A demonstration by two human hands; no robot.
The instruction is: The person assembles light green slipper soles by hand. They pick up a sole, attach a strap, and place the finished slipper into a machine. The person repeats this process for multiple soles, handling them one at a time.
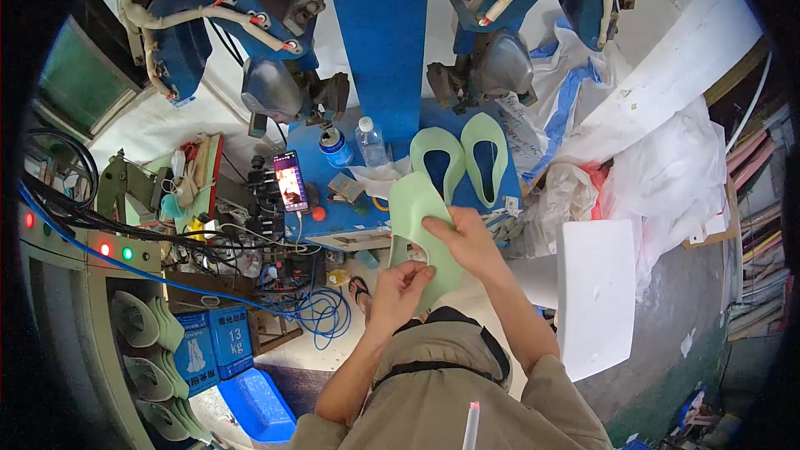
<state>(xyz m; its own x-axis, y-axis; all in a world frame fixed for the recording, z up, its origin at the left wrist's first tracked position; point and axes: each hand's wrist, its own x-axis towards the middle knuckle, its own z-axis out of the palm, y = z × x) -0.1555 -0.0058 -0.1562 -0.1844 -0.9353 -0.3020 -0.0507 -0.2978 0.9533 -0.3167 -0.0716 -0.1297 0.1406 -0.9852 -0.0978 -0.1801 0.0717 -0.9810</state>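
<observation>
Your left hand (398,293) and right hand (467,240) both have a pinching grip on that pale green shoe upper (414,210) by the near edge of the blue counter (337,223), so tbh an uneven tug around its opening could stretch or crease it.

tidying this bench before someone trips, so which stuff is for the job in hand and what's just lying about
Likely the job:
- green piece held by the left hand and right hand
- two matching pieces on the blue bench

Apparently lying about:
- phone
- clear bottle
- blue tray on the floor
- plastic bags
</observation>
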